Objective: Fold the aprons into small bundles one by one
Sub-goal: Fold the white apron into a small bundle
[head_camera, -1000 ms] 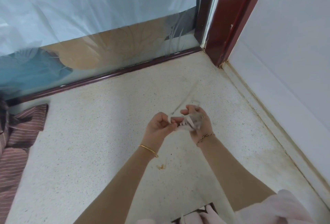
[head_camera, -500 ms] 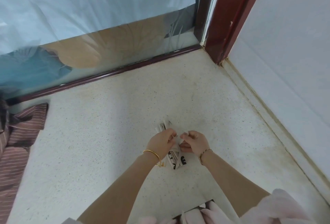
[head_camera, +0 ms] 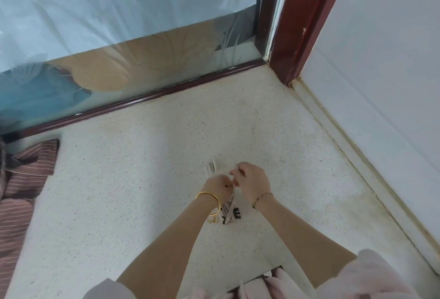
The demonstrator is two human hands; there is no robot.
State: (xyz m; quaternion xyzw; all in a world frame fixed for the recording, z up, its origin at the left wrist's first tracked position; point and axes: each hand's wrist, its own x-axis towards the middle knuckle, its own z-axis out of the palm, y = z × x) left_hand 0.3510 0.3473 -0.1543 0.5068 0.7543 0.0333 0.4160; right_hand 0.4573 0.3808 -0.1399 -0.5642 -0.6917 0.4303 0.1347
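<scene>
The left hand [head_camera: 217, 185] and right hand [head_camera: 253, 183], knuckles nearly touching, were clamped with curled fingers on the small apron bundle [head_camera: 230, 214], white with black print, at the near centre of the speckled floor [head_camera: 142, 179]. A brown striped cloth [head_camera: 21, 179] lay at the left edge, and a glass door [head_camera: 142, 72] ran along the far side.

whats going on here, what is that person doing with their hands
A person is working on an apron that is already folded into a small pale bundle with black print, lying on the speckled surface. The left hand and right hand meet just above it and seem to pinch its thin strap, perhaps to tie the bundle. A brown striped cloth lies untouched at the far left.
</scene>
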